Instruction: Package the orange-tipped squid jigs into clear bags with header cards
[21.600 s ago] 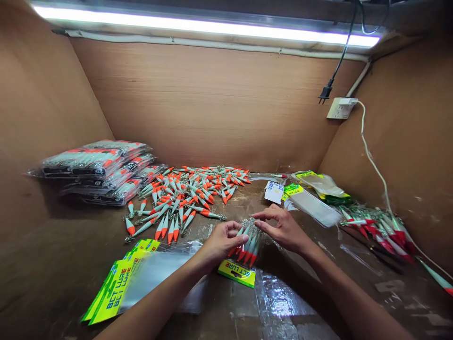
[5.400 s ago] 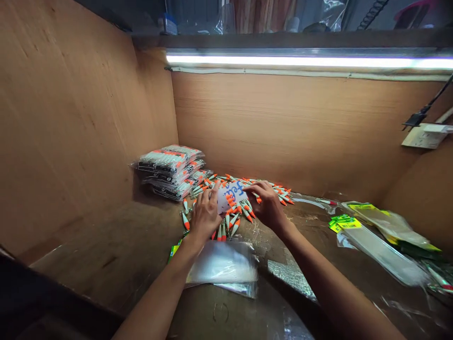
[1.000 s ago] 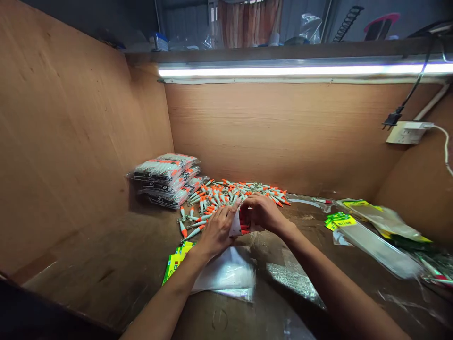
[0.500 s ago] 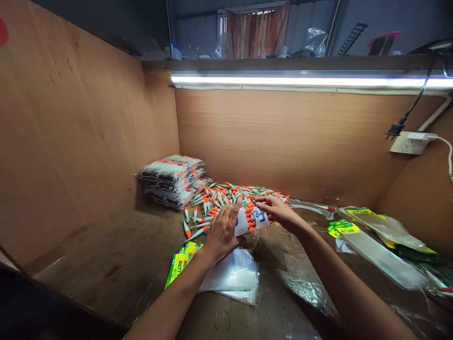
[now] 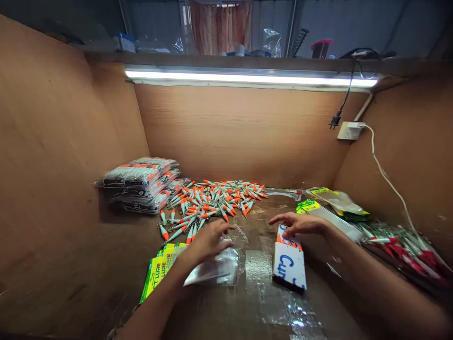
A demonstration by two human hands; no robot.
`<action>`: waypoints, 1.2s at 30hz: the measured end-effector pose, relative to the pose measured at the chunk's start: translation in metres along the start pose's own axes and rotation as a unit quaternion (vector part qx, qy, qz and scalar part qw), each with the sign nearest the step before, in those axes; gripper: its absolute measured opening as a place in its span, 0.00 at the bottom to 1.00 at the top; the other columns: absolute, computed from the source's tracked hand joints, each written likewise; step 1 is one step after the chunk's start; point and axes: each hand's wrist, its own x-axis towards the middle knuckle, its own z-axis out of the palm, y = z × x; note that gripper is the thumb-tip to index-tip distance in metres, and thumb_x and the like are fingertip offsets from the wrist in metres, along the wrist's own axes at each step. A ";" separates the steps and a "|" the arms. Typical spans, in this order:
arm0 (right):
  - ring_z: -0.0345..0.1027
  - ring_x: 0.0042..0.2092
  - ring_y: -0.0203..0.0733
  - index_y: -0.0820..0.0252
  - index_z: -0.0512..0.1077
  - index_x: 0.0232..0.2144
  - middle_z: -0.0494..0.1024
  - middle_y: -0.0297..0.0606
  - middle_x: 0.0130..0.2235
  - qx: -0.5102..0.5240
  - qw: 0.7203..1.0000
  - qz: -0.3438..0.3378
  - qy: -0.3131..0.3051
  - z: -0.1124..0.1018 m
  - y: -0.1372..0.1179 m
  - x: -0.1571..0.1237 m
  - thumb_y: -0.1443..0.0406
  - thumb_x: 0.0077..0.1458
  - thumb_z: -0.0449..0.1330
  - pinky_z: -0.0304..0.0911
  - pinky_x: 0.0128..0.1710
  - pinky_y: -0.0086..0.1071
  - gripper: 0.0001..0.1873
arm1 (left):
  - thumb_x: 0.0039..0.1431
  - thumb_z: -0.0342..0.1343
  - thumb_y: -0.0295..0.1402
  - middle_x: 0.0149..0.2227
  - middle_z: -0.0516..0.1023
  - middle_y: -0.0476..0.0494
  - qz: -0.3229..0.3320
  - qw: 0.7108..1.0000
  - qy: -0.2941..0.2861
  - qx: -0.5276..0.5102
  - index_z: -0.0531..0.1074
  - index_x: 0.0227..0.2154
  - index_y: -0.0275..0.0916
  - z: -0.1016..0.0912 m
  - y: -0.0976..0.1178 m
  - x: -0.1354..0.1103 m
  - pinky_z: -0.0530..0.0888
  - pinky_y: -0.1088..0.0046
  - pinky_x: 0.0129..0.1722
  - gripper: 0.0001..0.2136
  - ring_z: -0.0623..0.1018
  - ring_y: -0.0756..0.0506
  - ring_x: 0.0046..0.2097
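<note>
My left hand (image 5: 209, 240) hovers over a stack of clear plastic bags (image 5: 226, 269), thumb and fingers apart, holding nothing. To the right, my right hand (image 5: 299, 224) is open above the far end of a white block holder (image 5: 289, 265) with blue handwriting. Its thumb is close to the holder; whether it touches I cannot tell. Orange tips show in the holder's gap. Beyond my hands lies a loose pile of pale fishing lures (image 5: 212, 200) with orange ends and metal hooks. Yellow-green printed cards (image 5: 159, 272) lie beside my left forearm.
Bagged lures (image 5: 141, 182) are stacked at the left rear. Along the right side lie clear packs with yellow labels (image 5: 329, 200) and a heap of red-and-white lures (image 5: 406, 250). A white cable (image 5: 384, 174) hangs from the wall socket (image 5: 349, 131). Wooden panels enclose the table.
The holder has gone from between my hands at the pile to the table on the right. My left hand has let go of it and moved nearer the bags. The view has swung right.
</note>
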 end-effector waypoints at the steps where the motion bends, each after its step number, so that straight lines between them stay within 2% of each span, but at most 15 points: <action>1: 0.73 0.34 0.42 0.57 0.73 0.54 0.80 0.36 0.36 -0.025 1.000 0.006 0.017 0.000 0.012 -0.004 0.64 0.42 0.68 0.67 0.33 0.32 0.32 | 0.54 0.64 0.37 0.40 0.77 0.45 -0.030 0.999 -0.005 0.021 0.75 0.49 0.47 -0.005 -0.007 -0.001 0.71 0.69 0.42 0.18 0.77 0.43 0.42; 3: 0.74 0.36 0.45 0.60 0.74 0.52 0.80 0.40 0.37 -0.076 0.993 0.011 0.095 0.006 0.031 -0.006 0.65 0.42 0.67 0.68 0.37 0.35 0.31 | 0.49 0.66 0.38 0.37 0.78 0.46 -0.098 0.993 -0.023 0.062 0.77 0.43 0.46 -0.013 -0.018 -0.005 0.69 0.70 0.38 0.17 0.77 0.43 0.39; 5: 0.73 0.44 0.50 0.61 0.72 0.53 0.79 0.46 0.44 -0.129 0.971 0.008 0.201 0.016 0.042 -0.005 0.63 0.47 0.65 0.68 0.44 0.40 0.29 | 0.44 0.68 0.37 0.34 0.78 0.46 -0.144 0.985 -0.037 0.087 0.79 0.36 0.44 -0.018 -0.022 -0.007 0.67 0.71 0.34 0.14 0.76 0.42 0.36; 8: 0.69 0.52 0.54 0.60 0.69 0.56 0.75 0.50 0.51 -0.193 0.938 -0.012 0.288 0.033 0.045 -0.007 0.57 0.55 0.60 0.63 0.52 0.46 0.27 | 0.44 0.66 0.37 0.32 0.78 0.46 -0.160 0.982 -0.027 0.097 0.78 0.28 0.42 -0.019 -0.019 -0.007 0.66 0.71 0.33 0.07 0.76 0.43 0.36; 10: 0.68 0.53 0.54 0.58 0.68 0.58 0.74 0.50 0.51 -0.218 0.930 -0.031 0.295 0.042 0.040 -0.010 0.55 0.57 0.59 0.62 0.54 0.47 0.28 | 0.49 0.63 0.36 0.33 0.80 0.45 -0.158 0.982 -0.014 0.098 0.79 0.27 0.42 -0.019 -0.017 -0.003 0.67 0.71 0.35 0.04 0.77 0.42 0.37; 13: 0.65 0.55 0.54 0.56 0.65 0.59 0.72 0.48 0.54 -0.236 0.915 -0.064 0.322 0.054 0.031 -0.013 0.56 0.58 0.58 0.60 0.56 0.48 0.28 | 0.58 0.58 0.35 0.36 0.82 0.42 -0.132 0.987 -0.006 0.095 0.81 0.33 0.44 -0.022 -0.017 0.004 0.71 0.67 0.39 0.07 0.79 0.41 0.39; 18: 0.63 0.57 0.53 0.54 0.64 0.61 0.70 0.47 0.56 -0.225 0.897 -0.133 0.357 0.072 0.007 -0.017 0.58 0.60 0.58 0.60 0.57 0.47 0.27 | 0.63 0.55 0.36 0.55 0.76 0.42 -0.049 0.993 0.027 0.107 0.80 0.42 0.49 -0.022 -0.006 0.022 0.73 0.61 0.49 0.10 0.79 0.40 0.49; 21: 0.62 0.59 0.51 0.52 0.63 0.61 0.70 0.45 0.58 -0.184 0.904 -0.190 0.335 0.085 -0.012 -0.021 0.58 0.60 0.59 0.59 0.59 0.46 0.27 | 0.66 0.53 0.37 0.61 0.71 0.45 0.011 0.991 0.067 0.119 0.77 0.49 0.53 -0.013 0.020 0.039 0.74 0.60 0.52 0.12 0.78 0.40 0.53; 24: 0.65 0.56 0.51 0.53 0.66 0.59 0.73 0.45 0.55 -0.129 0.915 -0.221 0.312 0.096 -0.027 -0.021 0.57 0.57 0.63 0.61 0.56 0.45 0.28 | 0.66 0.53 0.36 0.60 0.71 0.46 0.083 0.990 0.057 0.102 0.74 0.52 0.53 0.001 0.056 0.057 0.73 0.60 0.54 0.14 0.76 0.41 0.55; 26: 0.70 0.48 0.49 0.54 0.74 0.50 0.78 0.42 0.46 -0.079 0.922 -0.210 0.316 0.099 -0.030 -0.019 0.57 0.58 0.62 0.65 0.49 0.41 0.18 | 0.67 0.53 0.36 0.57 0.75 0.45 0.115 0.991 0.044 0.052 0.73 0.54 0.52 0.011 0.074 0.066 0.72 0.61 0.55 0.15 0.76 0.42 0.55; 27: 0.71 0.43 0.46 0.55 0.77 0.43 0.80 0.40 0.40 -0.044 0.926 -0.199 0.317 0.098 -0.029 -0.018 0.57 0.60 0.60 0.66 0.45 0.38 0.13 | 0.66 0.54 0.37 0.56 0.76 0.45 0.114 0.992 0.045 0.016 0.71 0.55 0.51 0.015 0.078 0.069 0.72 0.61 0.55 0.16 0.76 0.42 0.55; 29: 0.71 0.35 0.42 0.57 0.78 0.34 0.79 0.36 0.33 0.046 0.933 -0.174 0.312 0.093 -0.025 -0.016 0.58 0.61 0.58 0.65 0.38 0.33 0.12 | 0.61 0.60 0.39 0.51 0.79 0.43 0.072 0.994 0.052 -0.069 0.70 0.56 0.47 0.022 0.078 0.072 0.73 0.62 0.53 0.20 0.78 0.42 0.52; 31: 0.71 0.33 0.40 0.59 0.78 0.32 0.79 0.35 0.31 0.133 0.932 -0.155 0.298 0.087 -0.019 -0.014 0.57 0.59 0.59 0.64 0.35 0.31 0.12 | 0.55 0.64 0.43 0.41 0.82 0.43 -0.003 0.986 0.032 -0.162 0.74 0.47 0.41 0.027 0.068 0.073 0.76 0.67 0.44 0.19 0.81 0.43 0.42; 34: 0.70 0.30 0.39 0.61 0.76 0.29 0.78 0.36 0.28 0.176 0.930 -0.117 0.300 0.079 -0.011 -0.012 0.55 0.58 0.60 0.63 0.31 0.30 0.15 | 0.59 0.57 0.49 0.25 0.77 0.48 -0.098 0.959 -0.040 -0.262 0.75 0.29 0.36 0.032 0.050 0.072 0.70 0.77 0.23 0.18 0.74 0.51 0.23; 36: 0.71 0.32 0.41 0.61 0.76 0.33 0.78 0.38 0.31 0.124 0.922 -0.098 0.352 0.077 -0.007 -0.012 0.53 0.59 0.58 0.65 0.33 0.32 0.17 | 0.61 0.51 0.52 0.23 0.75 0.49 -0.126 0.954 -0.042 -0.269 0.74 0.27 0.36 0.034 0.042 0.070 0.64 0.79 0.17 0.23 0.68 0.54 0.17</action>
